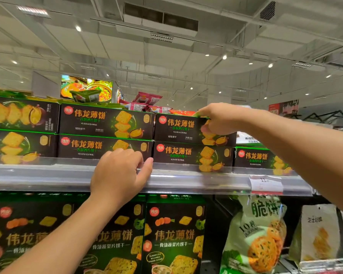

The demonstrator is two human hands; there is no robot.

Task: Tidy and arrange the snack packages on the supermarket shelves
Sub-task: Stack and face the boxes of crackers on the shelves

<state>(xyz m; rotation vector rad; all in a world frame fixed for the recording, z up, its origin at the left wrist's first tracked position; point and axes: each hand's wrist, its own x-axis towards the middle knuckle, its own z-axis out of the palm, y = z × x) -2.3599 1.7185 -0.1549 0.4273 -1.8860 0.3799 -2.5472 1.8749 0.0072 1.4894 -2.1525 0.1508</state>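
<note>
Supermarket aisle, top shelf (48,175) with clear front lip. Black cracker boxes stacked two high. Right hand (216,119) pinches the upper right box (178,127) at its top edge, fingers over, thumb on the face. Left hand (117,175) is loosely curled, fingertips on the lower middle box (91,147), holding nothing. Boxes look light, stiff cardboard; take them by the edges, since glossy faces may slip.

Flat black biscuit boxes (106,120) with green edges lie stacked two high in a row along the top shelf (186,181), fronts outward. The upper right box (183,128) sits level on the one beneath.
</note>
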